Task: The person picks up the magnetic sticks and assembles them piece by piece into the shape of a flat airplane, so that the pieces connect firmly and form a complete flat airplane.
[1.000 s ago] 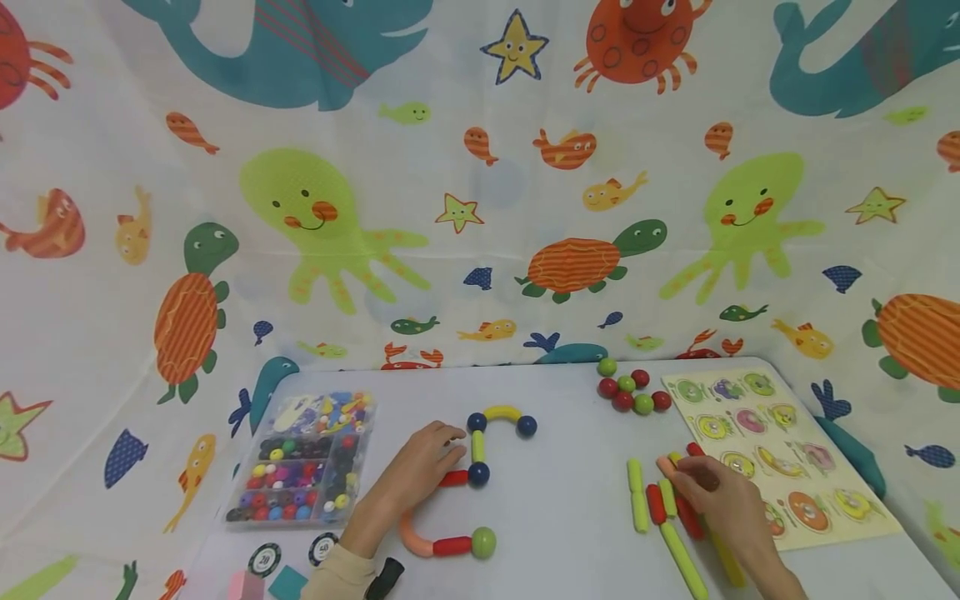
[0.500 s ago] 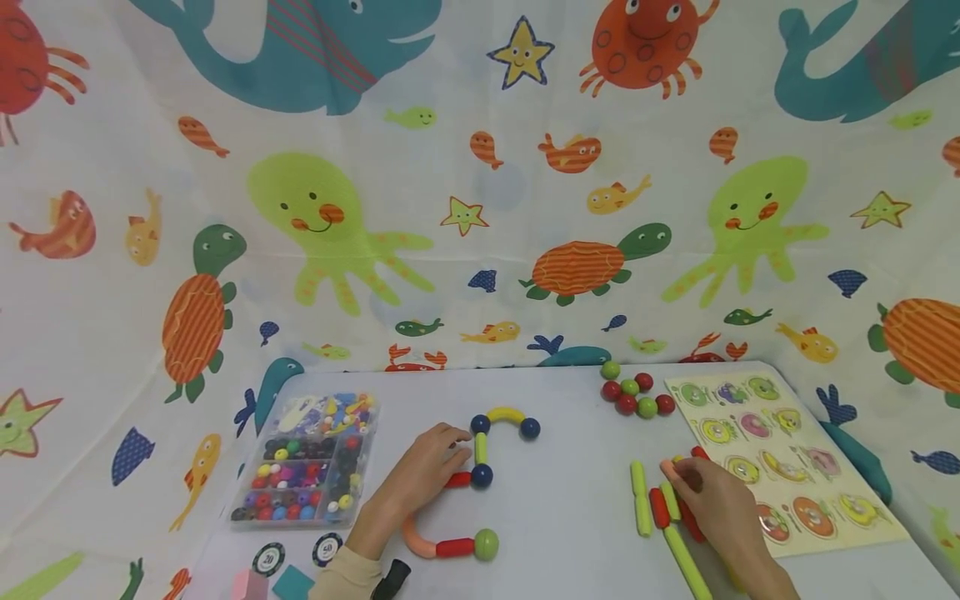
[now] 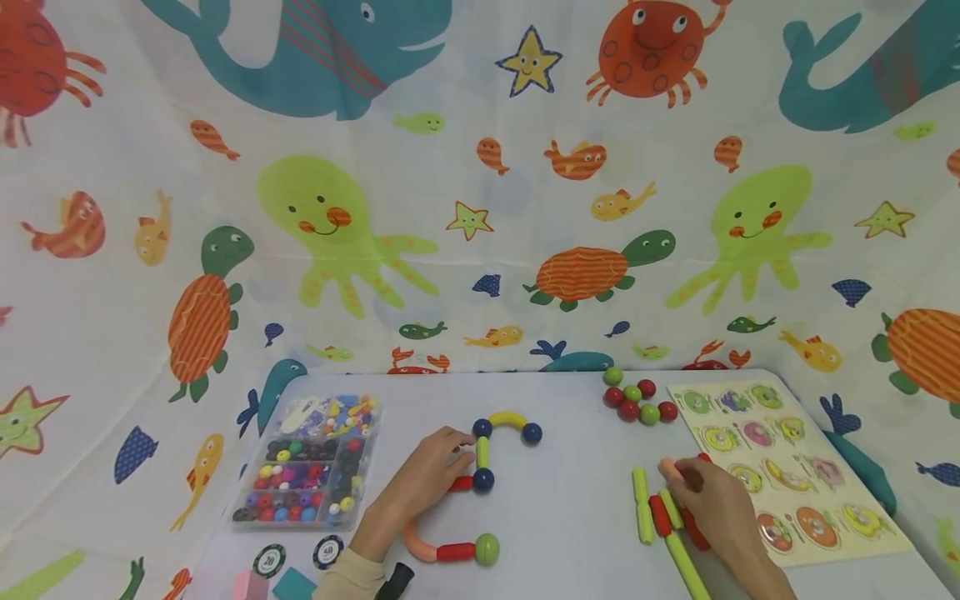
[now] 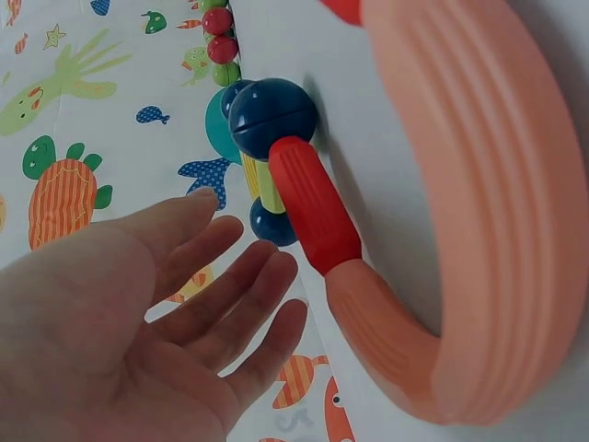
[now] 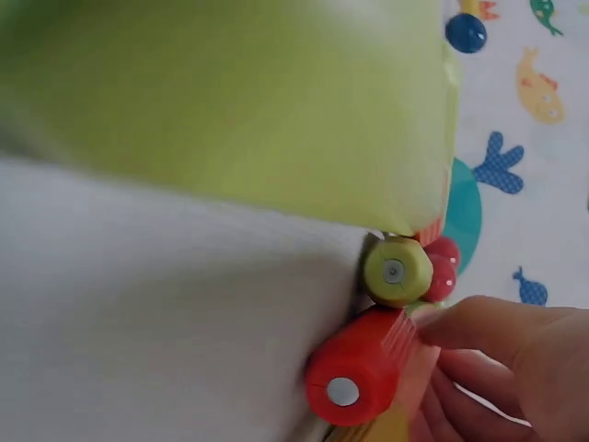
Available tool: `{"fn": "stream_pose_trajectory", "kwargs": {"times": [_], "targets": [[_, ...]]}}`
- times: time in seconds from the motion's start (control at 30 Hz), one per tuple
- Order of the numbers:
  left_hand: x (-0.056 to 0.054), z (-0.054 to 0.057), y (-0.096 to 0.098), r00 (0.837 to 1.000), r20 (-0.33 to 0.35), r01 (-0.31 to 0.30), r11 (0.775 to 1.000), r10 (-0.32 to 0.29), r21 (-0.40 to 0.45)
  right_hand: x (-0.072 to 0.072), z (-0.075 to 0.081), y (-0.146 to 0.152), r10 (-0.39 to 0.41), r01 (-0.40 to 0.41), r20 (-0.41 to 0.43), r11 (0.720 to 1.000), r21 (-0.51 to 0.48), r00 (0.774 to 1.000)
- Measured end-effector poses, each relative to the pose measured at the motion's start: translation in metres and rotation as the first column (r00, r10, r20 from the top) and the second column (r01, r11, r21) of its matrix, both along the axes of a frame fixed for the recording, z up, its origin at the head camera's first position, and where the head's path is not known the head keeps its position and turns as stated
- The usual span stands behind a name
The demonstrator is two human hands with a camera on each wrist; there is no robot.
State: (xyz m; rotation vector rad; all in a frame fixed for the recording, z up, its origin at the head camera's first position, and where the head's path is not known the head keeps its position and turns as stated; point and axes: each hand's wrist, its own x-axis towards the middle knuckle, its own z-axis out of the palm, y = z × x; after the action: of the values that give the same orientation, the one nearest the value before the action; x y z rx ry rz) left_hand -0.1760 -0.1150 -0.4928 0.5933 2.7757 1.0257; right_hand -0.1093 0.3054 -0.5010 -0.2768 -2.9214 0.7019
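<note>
Though near left hand, stick apart

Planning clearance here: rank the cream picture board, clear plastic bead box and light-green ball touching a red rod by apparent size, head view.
Cream picture board
Clear plastic bead box
Light-green ball, clearly smallest

1. In the head view, soft, even light covered the cloth and the counter; shadows were faint.
2. The left wrist view looked dimmer and greyer, with soft shadow beside the blue ball.
3. In the right wrist view, the green stick was blurred, with a pale sheen near its top, above hazy grey shadow.
</note>
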Motion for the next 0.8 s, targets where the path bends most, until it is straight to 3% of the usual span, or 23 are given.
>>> {"fn": "stream_pose_trajectory", "kwargs": {"times": [0.2,0.33,0.4,0.57,0.8], "targets": [[0.001,0.000,0.002,1.000,-0.002,0.003,1.000,-0.003,-0.009,-0.002,0.009,0.005,-0.088,0.084,-0.020,0.987,-0.138,0.996],[0.002,0.000,0.003,1.000,-0.020,0.004,1.000,-0.004,-0.015,-0.006,0.014,0.008,-0.140,0.124,-0.076,0.976,-0.178,0.987],[0.002,0.001,0.003,1.000,-0.025,0.006,1.000,-0.006,-0.011,-0.007,0.015,0.009,-0.154,0.138,-0.067,0.970,-0.200,0.986],[0.002,0.001,0.004,1.000,-0.017,0.003,1.000,-0.003,-0.009,-0.009,0.012,0.009,-0.125,0.115,-0.038,0.971,-0.209,0.991],[0.002,0.002,0.005,1.000,-0.001,-0.003,1.000,0.003,-0.006,-0.012,0.020,0.012,-0.071,0.043,-0.130,0.977,-0.209,0.989]]}}
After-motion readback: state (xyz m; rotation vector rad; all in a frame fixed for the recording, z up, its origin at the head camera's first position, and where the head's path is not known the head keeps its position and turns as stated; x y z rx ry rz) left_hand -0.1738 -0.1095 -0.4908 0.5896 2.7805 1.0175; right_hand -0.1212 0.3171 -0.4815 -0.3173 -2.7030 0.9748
